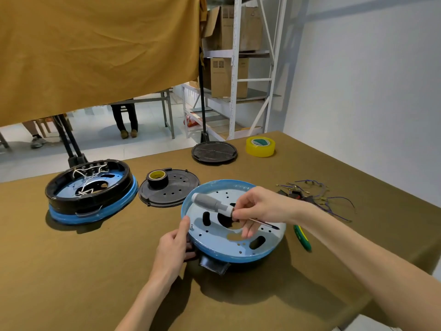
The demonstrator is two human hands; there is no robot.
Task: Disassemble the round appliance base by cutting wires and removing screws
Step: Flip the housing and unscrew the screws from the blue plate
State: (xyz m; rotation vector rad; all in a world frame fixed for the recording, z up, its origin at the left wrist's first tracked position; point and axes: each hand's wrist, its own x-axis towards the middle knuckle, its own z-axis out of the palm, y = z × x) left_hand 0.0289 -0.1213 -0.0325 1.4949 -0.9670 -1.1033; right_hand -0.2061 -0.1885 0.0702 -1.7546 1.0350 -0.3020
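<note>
On the olive-brown table (pixel 95 271), taking the near base (pixel 232 235) as the landmark, a second base (pixel 91 192) sits well to its left and a little farther back, black-walled with a blue band round its bottom and white wires tangled inside. Between the two, just left of and behind the near base, lies a black perforated disc (pixel 176 189) with a roll of black tape (pixel 157 179) standing on it, its core yellow. The left hand (pixel 174 247) grips the near base at its left rim, thumb up along the edge and fingers curled under the side. A small screw (pixel 191 227) stands upright on the pale plate just inside that rim, beside the thumb. The near base itself is tilted slightly, a light blue holed plate facing up, a black handle jutting from its near side. Above its middle the right hand (pixel 257 209) holds a screwdriver (pixel 214 204) by pinching it near the collar, grey handle pointing up-left, thin shaft slanting down-right over the plate. Farther back, behind the near base, rests a black round grille (pixel 214 152), and right of that a roll of yellow tape (pixel 260 146) whose green and white label is too small to read. Just right of the near base a green and yellow tool handle (pixel 303 240) shows from under the right forearm, and behind it lies a heap of cut wires (pixel 317 197), blue and purple, with small connectors.
</note>
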